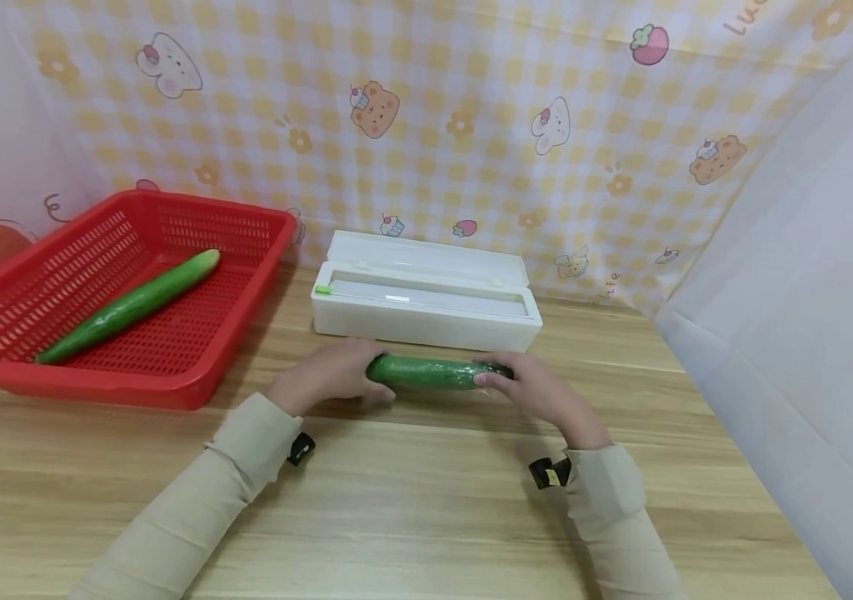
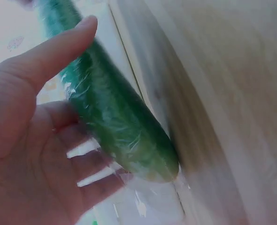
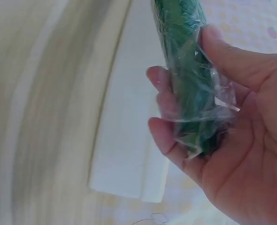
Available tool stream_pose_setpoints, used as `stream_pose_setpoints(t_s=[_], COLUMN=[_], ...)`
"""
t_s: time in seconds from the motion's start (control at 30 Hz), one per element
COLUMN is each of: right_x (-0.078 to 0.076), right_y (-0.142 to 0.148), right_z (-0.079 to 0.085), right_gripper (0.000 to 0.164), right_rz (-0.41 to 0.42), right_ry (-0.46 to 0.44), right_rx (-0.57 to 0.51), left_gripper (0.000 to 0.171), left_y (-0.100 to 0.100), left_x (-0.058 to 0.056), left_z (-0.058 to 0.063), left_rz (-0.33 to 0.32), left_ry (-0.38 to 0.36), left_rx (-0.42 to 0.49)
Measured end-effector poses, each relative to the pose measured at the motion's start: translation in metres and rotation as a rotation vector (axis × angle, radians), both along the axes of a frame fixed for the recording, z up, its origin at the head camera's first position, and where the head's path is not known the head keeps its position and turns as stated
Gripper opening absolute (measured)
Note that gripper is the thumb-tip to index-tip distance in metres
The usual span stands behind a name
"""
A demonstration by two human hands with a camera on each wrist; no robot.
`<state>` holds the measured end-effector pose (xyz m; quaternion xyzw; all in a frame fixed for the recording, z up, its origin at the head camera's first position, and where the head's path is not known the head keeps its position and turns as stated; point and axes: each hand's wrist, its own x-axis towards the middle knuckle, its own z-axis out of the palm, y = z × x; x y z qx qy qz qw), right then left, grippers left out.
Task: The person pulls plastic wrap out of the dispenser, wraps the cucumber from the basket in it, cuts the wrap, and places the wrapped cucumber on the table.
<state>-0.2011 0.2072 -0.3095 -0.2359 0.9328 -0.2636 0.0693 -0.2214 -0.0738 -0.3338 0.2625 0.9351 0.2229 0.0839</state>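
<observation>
A cucumber [image 1: 430, 372] in clear cling film lies crosswise between both hands, in front of the white film dispenser box [image 1: 426, 321]. My left hand [image 1: 340, 371] holds its left end. In the left wrist view the thumb lies along one side of the wrapped cucumber [image 2: 112, 112], the fingers on the other, and loose film sticks out past the tip. At the other end my right hand [image 1: 535, 387] grips it between thumb and curled fingers. The right wrist view shows crumpled film bunched around that end of the cucumber [image 3: 192, 93].
The dispenser's lid [image 1: 426, 257] stands raised at the back, with a green slider [image 1: 323, 290] at its left. A red plastic basket [image 1: 194, 379] on the left contains another cucumber [image 1: 134, 308]. Behind the wooden table [image 1: 411, 508] hangs a yellow checked cloth [image 1: 456, 167].
</observation>
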Motion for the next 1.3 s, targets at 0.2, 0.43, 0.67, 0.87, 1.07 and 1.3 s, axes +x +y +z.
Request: stream_pose_setpoints(t_s=[0.2,0.43,0.67,0.87,1.07,1.3], right_x=[0.007,0.011,0.016,0.019,0.018,0.026], right_y=[-0.001,0.000,0.001,-0.009,-0.021,-0.027], right_z=[0.012,0.021,0.034,0.035,0.031,0.040], right_gripper=[0.037,0.036,0.039,0.036,0.018,0.046], right_rz=[-0.008,-0.063,-0.193,-0.054,0.261,0.084], right_ry=[0.021,-0.023,0.023,-0.165,-0.320,-0.261], right_rx=[-0.038,-0.183,-0.558,-1.200,-1.719,-1.905], left_gripper=[0.051,0.048,0.041,0.049,0.045,0.068], left_y=[0.009,0.015,0.012,0.018,0.023,0.033], left_x=[0.004,0.009,0.011,0.015,0.021,0.030], left_z=[0.001,0.002,0.014,0.019,0.020,0.024], left_rz=[-0.040,-0.071,-0.101,-0.184,-0.289,-0.164], left_ry=[0.145,0.229,0.058,-0.063,-0.195,-0.131], left_rx=[0.012,0.060,0.244,0.323,0.385,0.331])
